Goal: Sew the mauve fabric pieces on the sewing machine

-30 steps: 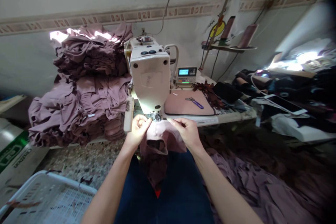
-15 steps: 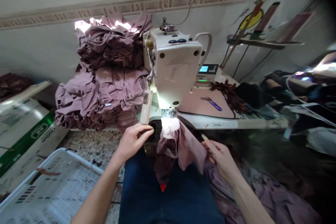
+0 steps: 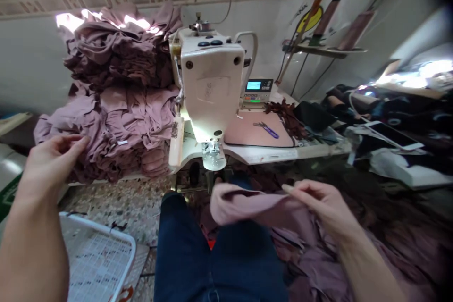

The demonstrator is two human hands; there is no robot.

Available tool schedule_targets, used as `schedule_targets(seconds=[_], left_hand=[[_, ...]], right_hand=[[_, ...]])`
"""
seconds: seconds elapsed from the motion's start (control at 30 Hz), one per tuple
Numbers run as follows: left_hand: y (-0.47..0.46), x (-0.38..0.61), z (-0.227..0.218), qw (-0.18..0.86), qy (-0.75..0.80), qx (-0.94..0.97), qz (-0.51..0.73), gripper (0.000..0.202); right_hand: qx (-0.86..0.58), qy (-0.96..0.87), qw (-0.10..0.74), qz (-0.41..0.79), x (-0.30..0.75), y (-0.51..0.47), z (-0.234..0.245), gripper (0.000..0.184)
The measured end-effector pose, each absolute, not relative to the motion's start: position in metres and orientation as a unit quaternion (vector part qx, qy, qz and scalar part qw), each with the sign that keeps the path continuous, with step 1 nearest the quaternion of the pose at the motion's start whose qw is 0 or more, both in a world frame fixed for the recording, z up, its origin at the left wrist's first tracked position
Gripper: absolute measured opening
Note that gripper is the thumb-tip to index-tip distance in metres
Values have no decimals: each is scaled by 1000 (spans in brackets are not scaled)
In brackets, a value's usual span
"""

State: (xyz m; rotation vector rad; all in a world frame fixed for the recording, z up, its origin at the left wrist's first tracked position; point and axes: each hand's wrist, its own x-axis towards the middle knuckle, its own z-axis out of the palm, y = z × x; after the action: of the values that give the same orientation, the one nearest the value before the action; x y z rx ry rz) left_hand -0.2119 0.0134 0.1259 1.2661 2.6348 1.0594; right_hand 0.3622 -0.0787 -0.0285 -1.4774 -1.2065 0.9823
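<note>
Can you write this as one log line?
left hand: near cloth pile, touch unclear | right hand: holding cloth | snips: on mat

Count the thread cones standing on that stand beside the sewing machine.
2. One thread cone is on the left, nearer the sewing machine; a second cone is at the right end of the stand. Others may be hidden.

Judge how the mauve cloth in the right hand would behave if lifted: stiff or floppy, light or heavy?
The mauve cloth is probably floppy: its free end curls in a soft fold. It looks light, since the right hand holds it in a fingertip pinch.
</note>
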Motion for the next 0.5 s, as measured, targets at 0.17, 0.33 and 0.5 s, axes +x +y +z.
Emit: schedule_targets(seconds=[0.17, 0.33, 0.5], left_hand=[[6, -196, 128, 19, 815, 408, 412, 47], [19, -202, 124, 79, 779, 365, 503, 63], [23, -208, 121, -57, 711, 404, 573, 63]], right_hand=[[-711, -515, 422, 227, 402, -67, -28, 57], [-597, -600, 355, 398, 335, -78, -66, 44], [-487, -687, 261, 472, 241, -101, -90, 24]])
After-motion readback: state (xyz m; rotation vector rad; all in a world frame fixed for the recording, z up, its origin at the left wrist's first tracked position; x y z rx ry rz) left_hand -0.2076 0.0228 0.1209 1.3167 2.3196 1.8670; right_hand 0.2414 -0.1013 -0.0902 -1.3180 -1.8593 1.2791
